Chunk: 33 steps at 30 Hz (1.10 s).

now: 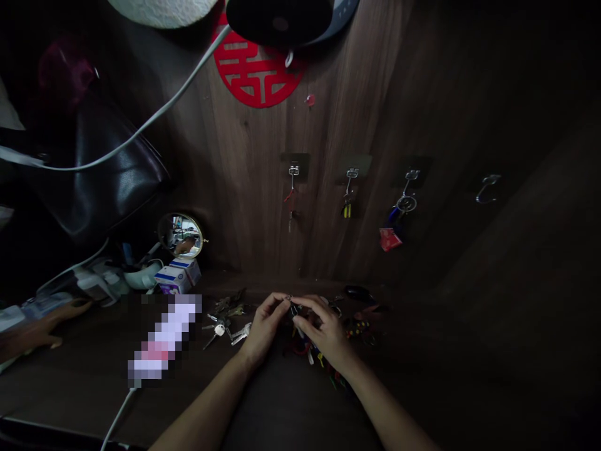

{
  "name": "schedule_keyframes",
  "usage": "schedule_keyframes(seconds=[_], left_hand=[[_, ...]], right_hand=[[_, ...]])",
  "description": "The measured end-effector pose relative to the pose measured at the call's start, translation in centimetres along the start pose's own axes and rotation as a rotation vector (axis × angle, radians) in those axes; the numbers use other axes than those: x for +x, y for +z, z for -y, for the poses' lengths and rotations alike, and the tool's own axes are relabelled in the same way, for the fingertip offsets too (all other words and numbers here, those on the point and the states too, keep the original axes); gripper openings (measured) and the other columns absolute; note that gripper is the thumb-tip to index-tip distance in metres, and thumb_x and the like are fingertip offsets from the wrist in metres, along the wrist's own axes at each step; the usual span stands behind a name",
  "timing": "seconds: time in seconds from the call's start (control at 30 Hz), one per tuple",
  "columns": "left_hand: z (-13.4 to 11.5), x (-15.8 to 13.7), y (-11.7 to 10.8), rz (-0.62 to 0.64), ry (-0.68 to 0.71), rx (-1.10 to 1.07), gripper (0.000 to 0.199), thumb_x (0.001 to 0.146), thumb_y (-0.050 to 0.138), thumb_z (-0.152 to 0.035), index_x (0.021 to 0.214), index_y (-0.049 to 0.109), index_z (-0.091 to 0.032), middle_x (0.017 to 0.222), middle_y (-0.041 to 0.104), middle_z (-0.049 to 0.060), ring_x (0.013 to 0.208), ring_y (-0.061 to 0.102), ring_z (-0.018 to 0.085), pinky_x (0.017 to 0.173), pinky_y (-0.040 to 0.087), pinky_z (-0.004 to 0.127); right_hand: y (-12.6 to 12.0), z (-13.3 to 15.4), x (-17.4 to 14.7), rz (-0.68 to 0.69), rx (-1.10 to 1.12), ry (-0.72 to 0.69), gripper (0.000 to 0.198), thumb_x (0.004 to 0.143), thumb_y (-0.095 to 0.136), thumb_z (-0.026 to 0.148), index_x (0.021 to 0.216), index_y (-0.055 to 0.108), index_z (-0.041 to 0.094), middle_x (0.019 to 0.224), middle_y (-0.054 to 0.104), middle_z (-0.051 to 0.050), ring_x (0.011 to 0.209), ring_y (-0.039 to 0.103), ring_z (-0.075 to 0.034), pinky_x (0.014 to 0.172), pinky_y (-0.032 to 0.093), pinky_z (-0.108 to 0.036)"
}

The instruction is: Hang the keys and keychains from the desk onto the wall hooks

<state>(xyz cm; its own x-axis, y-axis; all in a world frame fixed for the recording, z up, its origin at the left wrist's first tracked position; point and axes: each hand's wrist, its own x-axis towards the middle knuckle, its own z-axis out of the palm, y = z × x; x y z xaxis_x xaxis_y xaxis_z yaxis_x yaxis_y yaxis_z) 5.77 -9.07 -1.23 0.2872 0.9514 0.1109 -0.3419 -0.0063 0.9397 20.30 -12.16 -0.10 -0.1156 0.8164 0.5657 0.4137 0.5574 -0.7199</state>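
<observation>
My left hand (267,326) and my right hand (327,331) meet over the dark table, fingertips pinched together. Between them is a small dark piece with a metal ring (293,308), perhaps a key ring; its exact kind is too small to tell. Both hands grip it. Loose keys (220,328) lie beside my left hand. Under and beyond my right hand spreads a pile of colourful key tags and cords (323,360), partly hidden by that hand. A black oval item (359,293) lies behind the pile.
Hooks on the wooden wall carry a red cord (290,195), a yellow tag (347,210) and a ring with a red tag (390,239); the rightmost hook (488,188) is bare. At left are a round mirror (181,235), boxes (177,275), a cable (117,418) and another person's hand (59,319).
</observation>
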Motion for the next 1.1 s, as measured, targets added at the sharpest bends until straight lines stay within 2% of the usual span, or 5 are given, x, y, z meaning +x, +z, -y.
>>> schedule_keyframes(seconds=[0.23, 0.47, 0.83, 0.93, 1.1], left_hand=[[-0.1, -0.1, 0.2, 0.068, 0.042, 0.177, 0.026, 0.077, 0.058, -0.042, 0.072, 0.059, -0.016, 0.072, 0.055, -0.002, 0.073, 0.049, 0.013, 0.072, 0.039, 0.022], [-0.5, -0.8, 0.8, 0.198, 0.056, 0.307, 0.027, 0.08, 0.054, -0.042, 0.075, 0.06, -0.017, 0.074, 0.057, 0.0, 0.074, 0.05, 0.014, 0.073, 0.04, 0.023], [-0.9, -1.3, 0.8, 0.245, 0.065, 0.302, 0.024, 0.082, 0.054, -0.039, 0.086, 0.063, -0.017, 0.085, 0.062, 0.001, 0.084, 0.053, 0.016, 0.081, 0.04, 0.025], [-0.8, -1.1, 0.8, 0.203, 0.045, 0.257, 0.026, 0.078, 0.058, -0.039, 0.093, 0.06, -0.018, 0.091, 0.061, 0.002, 0.086, 0.054, 0.016, 0.08, 0.041, 0.026], [0.0, -0.7, 0.5, 0.133, 0.001, 0.228, 0.028, 0.076, 0.06, -0.041, 0.092, 0.056, -0.017, 0.077, 0.059, 0.0, 0.069, 0.054, 0.013, 0.066, 0.043, 0.023]], right_hand=[[-0.2, -0.4, -0.2, -0.032, -0.044, -0.033, 0.019, 0.082, 0.056, 0.029, 0.099, 0.064, 0.025, 0.085, 0.065, -0.003, 0.076, 0.06, -0.016, 0.067, 0.048, -0.027], [-0.5, -0.7, 0.0, -0.153, 0.028, 0.152, 0.017, 0.084, 0.052, 0.034, 0.087, 0.065, 0.023, 0.083, 0.067, -0.003, 0.079, 0.062, -0.018, 0.072, 0.048, -0.03], [-0.2, -1.1, 0.2, -0.069, 0.354, 0.369, 0.025, 0.082, 0.054, 0.042, 0.08, 0.065, 0.02, 0.076, 0.063, 0.0, 0.076, 0.059, -0.016, 0.067, 0.045, -0.024], [-0.6, -1.4, 0.3, -0.17, 0.481, 0.396, 0.026, 0.082, 0.053, 0.044, 0.084, 0.063, 0.02, 0.081, 0.065, -0.002, 0.077, 0.06, -0.016, 0.07, 0.046, -0.026], [-2.6, -1.5, 1.3, -0.459, 0.659, 0.401, 0.027, 0.076, 0.06, 0.047, 0.077, 0.059, 0.021, 0.073, 0.066, -0.001, 0.072, 0.063, -0.017, 0.071, 0.048, -0.029]])
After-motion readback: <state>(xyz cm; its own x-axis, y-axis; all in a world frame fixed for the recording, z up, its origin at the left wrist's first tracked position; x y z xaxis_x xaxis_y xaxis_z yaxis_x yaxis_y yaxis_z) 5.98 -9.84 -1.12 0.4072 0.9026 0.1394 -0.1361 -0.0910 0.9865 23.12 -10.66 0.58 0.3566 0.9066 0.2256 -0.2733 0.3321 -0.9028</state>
